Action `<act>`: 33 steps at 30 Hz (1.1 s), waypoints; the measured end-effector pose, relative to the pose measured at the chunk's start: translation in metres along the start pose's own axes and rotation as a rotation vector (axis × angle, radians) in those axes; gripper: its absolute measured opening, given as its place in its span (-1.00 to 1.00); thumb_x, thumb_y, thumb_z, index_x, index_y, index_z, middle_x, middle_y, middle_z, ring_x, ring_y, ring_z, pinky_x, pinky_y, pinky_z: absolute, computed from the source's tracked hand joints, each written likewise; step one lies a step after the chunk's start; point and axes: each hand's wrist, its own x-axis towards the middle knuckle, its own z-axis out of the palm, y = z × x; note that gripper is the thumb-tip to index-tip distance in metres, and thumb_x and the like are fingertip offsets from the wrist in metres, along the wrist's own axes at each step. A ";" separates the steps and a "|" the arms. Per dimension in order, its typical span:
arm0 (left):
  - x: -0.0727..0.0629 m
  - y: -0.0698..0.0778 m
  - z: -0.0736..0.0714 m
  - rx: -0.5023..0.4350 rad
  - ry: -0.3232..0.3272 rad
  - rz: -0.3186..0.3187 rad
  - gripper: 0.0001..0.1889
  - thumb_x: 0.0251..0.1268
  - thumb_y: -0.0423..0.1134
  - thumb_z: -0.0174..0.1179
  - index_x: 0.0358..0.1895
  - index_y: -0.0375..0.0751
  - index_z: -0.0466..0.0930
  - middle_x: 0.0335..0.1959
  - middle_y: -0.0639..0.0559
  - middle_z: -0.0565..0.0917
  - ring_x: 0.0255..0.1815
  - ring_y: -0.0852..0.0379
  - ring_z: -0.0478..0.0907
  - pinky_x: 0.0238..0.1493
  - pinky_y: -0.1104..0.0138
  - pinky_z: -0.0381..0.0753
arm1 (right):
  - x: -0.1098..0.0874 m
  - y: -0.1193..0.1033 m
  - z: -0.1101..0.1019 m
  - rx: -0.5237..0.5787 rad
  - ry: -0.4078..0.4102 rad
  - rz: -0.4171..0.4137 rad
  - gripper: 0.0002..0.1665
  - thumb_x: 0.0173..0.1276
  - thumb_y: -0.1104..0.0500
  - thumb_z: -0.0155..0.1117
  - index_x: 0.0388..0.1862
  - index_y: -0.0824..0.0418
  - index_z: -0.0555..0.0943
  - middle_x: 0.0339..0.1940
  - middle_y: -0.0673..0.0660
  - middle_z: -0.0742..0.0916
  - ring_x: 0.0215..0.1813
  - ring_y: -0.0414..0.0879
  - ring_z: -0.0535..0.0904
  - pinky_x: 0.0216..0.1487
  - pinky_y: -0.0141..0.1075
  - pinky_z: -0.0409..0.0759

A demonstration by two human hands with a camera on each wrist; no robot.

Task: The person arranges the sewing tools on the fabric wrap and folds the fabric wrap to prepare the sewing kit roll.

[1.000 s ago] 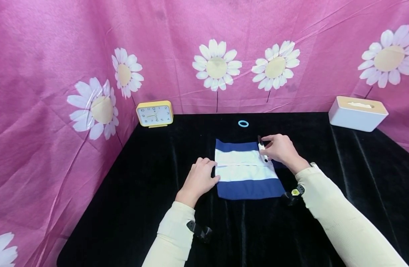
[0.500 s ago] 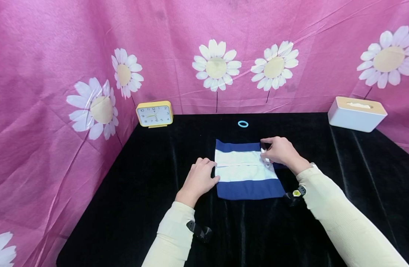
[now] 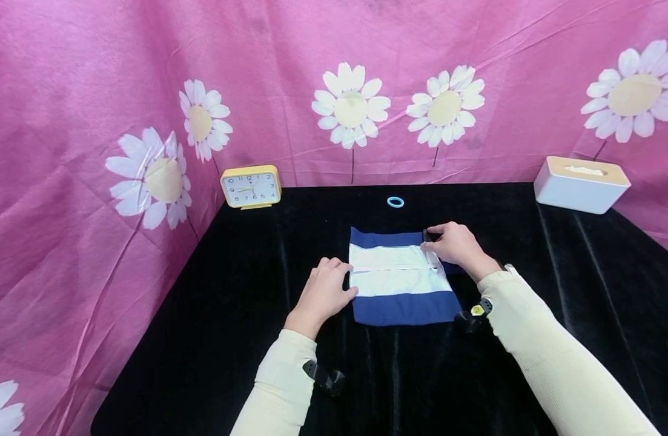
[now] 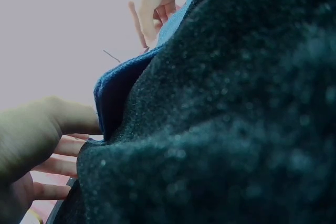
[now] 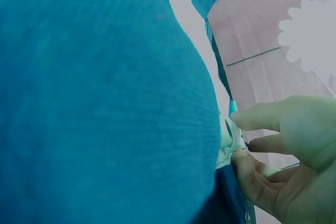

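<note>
The striped blue-and-white cloth (image 3: 403,280) lies in front of you on the black-covered table (image 3: 421,375), its bands running left to right. At its right side, toward the far corner, is a slim marker (image 3: 427,236). Your right hand (image 3: 455,245) is on it, thumb and fingertips clamped around it; you cannot tell from here whether a fold of cloth is caught too. What counts is the marker's lie: its long axis runs far to near, dark end far, across the bands, and the cloth stretches left from those fingers. Your left hand (image 3: 324,290) is the farther one, at the left edge, its thumb and fingers apart, with tips touching that edge. Beyond the cloth's far edge sits a blue ring (image 3: 395,206), well apart from both hands.
</note>
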 end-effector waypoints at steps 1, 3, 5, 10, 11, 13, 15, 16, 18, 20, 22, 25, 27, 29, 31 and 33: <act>0.000 0.000 0.000 0.001 -0.001 0.000 -0.58 0.26 -0.09 0.37 0.14 -0.18 0.66 0.08 -0.04 0.68 0.14 -0.03 0.51 0.18 0.09 0.53 | 0.000 0.000 0.000 0.000 -0.006 -0.002 -0.31 0.29 0.07 0.37 0.33 0.37 0.52 -0.06 0.35 0.79 -0.07 0.10 0.67 0.02 0.05 0.58; -0.001 0.001 0.000 -0.002 -0.001 -0.001 -0.58 0.26 -0.09 0.37 0.14 -0.18 0.67 0.08 -0.05 0.68 0.14 -0.04 0.51 0.18 0.09 0.53 | -0.001 0.000 -0.001 0.001 -0.026 -0.004 -0.28 0.28 0.08 0.37 0.36 0.37 0.49 -0.05 0.36 0.78 -0.12 0.06 0.68 0.01 0.03 0.59; -0.001 0.002 -0.001 0.000 -0.002 -0.001 -0.58 0.26 -0.08 0.37 0.14 -0.18 0.66 0.09 -0.05 0.68 0.14 -0.04 0.50 0.18 0.09 0.53 | -0.002 -0.001 -0.002 -0.008 -0.050 -0.009 -0.26 0.28 0.08 0.37 0.39 0.35 0.47 0.02 0.38 0.76 -0.14 0.04 0.66 0.02 0.03 0.59; 0.000 0.002 -0.001 -0.001 -0.001 -0.003 -0.57 0.26 -0.09 0.37 0.14 -0.18 0.66 0.09 -0.05 0.68 0.15 -0.04 0.50 0.18 0.09 0.53 | -0.005 -0.004 -0.005 -0.041 -0.120 -0.013 -0.27 0.31 0.07 0.35 0.42 0.31 0.45 0.24 0.45 0.63 -0.16 0.02 0.60 0.02 0.03 0.58; 0.000 0.002 -0.001 -0.003 -0.001 -0.003 -0.58 0.26 -0.09 0.37 0.14 -0.18 0.66 0.09 -0.05 0.68 0.15 -0.04 0.50 0.18 0.08 0.53 | -0.005 -0.004 -0.005 -0.048 -0.130 -0.012 -0.27 0.31 0.07 0.34 0.42 0.29 0.46 0.24 0.45 0.63 -0.18 0.01 0.59 0.00 0.00 0.58; 0.000 0.001 -0.001 -0.003 0.002 0.000 -0.58 0.26 -0.09 0.37 0.14 -0.18 0.66 0.09 -0.05 0.68 0.15 -0.04 0.50 0.18 0.08 0.53 | -0.006 -0.005 -0.005 -0.057 -0.151 -0.013 -0.29 0.32 0.07 0.34 0.41 0.29 0.47 0.12 0.44 0.69 -0.29 -0.03 0.57 -0.10 -0.08 0.58; -0.001 0.001 -0.001 -0.004 0.005 0.004 -0.58 0.26 -0.09 0.37 0.14 -0.18 0.66 0.08 -0.05 0.68 0.14 -0.04 0.50 0.17 0.08 0.53 | -0.006 -0.005 -0.006 -0.062 -0.163 -0.015 -0.30 0.31 0.07 0.34 0.39 0.29 0.49 -0.13 0.34 0.77 -0.40 -0.09 0.52 -0.22 -0.18 0.53; -0.001 0.001 -0.001 -0.005 0.007 0.006 -0.58 0.26 -0.09 0.37 0.14 -0.18 0.67 0.08 -0.05 0.68 0.14 -0.04 0.50 0.17 0.08 0.53 | -0.007 -0.005 -0.006 -0.063 -0.166 -0.017 -0.31 0.31 0.07 0.34 0.38 0.29 0.50 -0.34 0.26 0.76 -0.47 -0.12 0.48 -0.28 -0.23 0.49; -0.001 0.001 -0.001 -0.005 0.006 0.009 -0.58 0.26 -0.09 0.37 0.14 -0.18 0.66 0.08 -0.05 0.68 0.14 -0.05 0.50 0.17 0.08 0.53 | -0.008 -0.005 -0.007 -0.059 -0.167 -0.021 -0.33 0.29 0.08 0.35 0.36 0.31 0.53 -0.65 0.07 0.58 -0.56 -0.16 0.40 -0.38 -0.27 0.42; -0.001 0.001 -0.002 -0.008 0.005 0.010 -0.58 0.26 -0.09 0.37 0.14 -0.18 0.66 0.08 -0.05 0.68 0.14 -0.05 0.50 0.17 0.08 0.53 | -0.010 -0.004 -0.008 -0.055 -0.166 -0.026 -0.34 0.27 0.09 0.36 0.33 0.32 0.54 -0.74 -0.07 0.40 -0.60 -0.18 0.35 -0.43 -0.29 0.37; -0.001 0.001 -0.002 -0.008 0.001 0.010 -0.57 0.26 -0.09 0.37 0.15 -0.18 0.66 0.08 -0.05 0.68 0.14 -0.05 0.50 0.17 0.08 0.53 | -0.011 -0.004 -0.009 -0.050 -0.167 -0.030 -0.34 0.26 0.10 0.36 0.32 0.33 0.56 -0.76 -0.09 0.29 -0.61 -0.19 0.32 -0.44 -0.30 0.34; -0.001 0.001 -0.002 -0.010 -0.004 0.007 -0.57 0.27 -0.08 0.37 0.16 -0.18 0.66 0.08 -0.05 0.68 0.14 -0.05 0.50 0.18 0.08 0.52 | -0.013 -0.003 -0.010 -0.041 -0.176 -0.031 -0.35 0.26 0.10 0.37 0.30 0.34 0.56 -0.75 -0.10 0.30 -0.59 -0.19 0.33 -0.44 -0.30 0.34; -0.001 0.001 -0.002 -0.012 -0.008 0.002 -0.56 0.27 -0.08 0.36 0.16 -0.18 0.65 0.09 -0.05 0.67 0.15 -0.04 0.49 0.19 0.08 0.52 | -0.015 -0.002 -0.010 -0.029 -0.182 -0.033 -0.36 0.26 0.10 0.38 0.28 0.35 0.58 -0.75 -0.09 0.31 -0.59 -0.19 0.33 -0.44 -0.30 0.34; -0.002 0.001 -0.003 -0.012 -0.011 -0.001 -0.56 0.27 -0.08 0.36 0.17 -0.18 0.65 0.10 -0.05 0.67 0.15 -0.04 0.49 0.19 0.09 0.51 | -0.016 -0.001 -0.010 -0.021 -0.185 -0.037 -0.38 0.27 0.09 0.39 0.27 0.35 0.59 -0.75 -0.08 0.33 -0.58 -0.18 0.34 -0.43 -0.31 0.34; -0.002 0.001 -0.003 -0.013 -0.012 -0.004 -0.56 0.27 -0.08 0.36 0.17 -0.18 0.65 0.10 -0.05 0.67 0.16 -0.04 0.49 0.20 0.09 0.51 | -0.018 0.000 -0.010 -0.011 -0.188 -0.045 -0.39 0.27 0.08 0.39 0.25 0.35 0.60 -0.73 -0.07 0.36 -0.55 -0.17 0.36 -0.42 -0.30 0.35; -0.003 0.000 -0.003 -0.012 -0.012 -0.005 -0.56 0.27 -0.08 0.37 0.17 -0.18 0.65 0.10 -0.05 0.67 0.16 -0.04 0.49 0.21 0.09 0.51 | -0.020 0.002 -0.010 -0.001 -0.187 -0.050 -0.41 0.28 0.08 0.39 0.24 0.34 0.62 -0.72 -0.06 0.37 -0.53 -0.16 0.36 -0.41 -0.29 0.34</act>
